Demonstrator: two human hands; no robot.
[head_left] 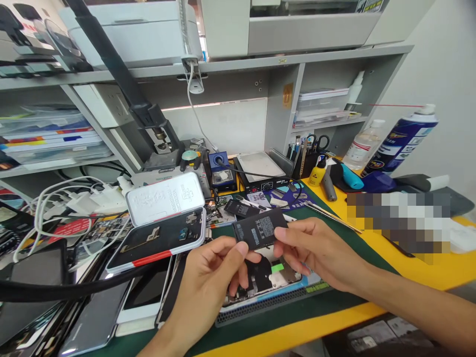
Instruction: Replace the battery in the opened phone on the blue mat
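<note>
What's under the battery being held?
Part of an opened phone, with a green patch showing. The battery, left hand and right hand cover other parts; those can't be seen.

Blue spray can [399,141], red straw [396,105] at its nozzle, stood beside clear bottle [362,148] at right; black scissors [317,148] rose behind small yellow bottle [317,175]. White chargers [82,203] and cables [38,233] clustered at left, below shelf [63,166] stacked with plastic boxes [55,141].
</note>
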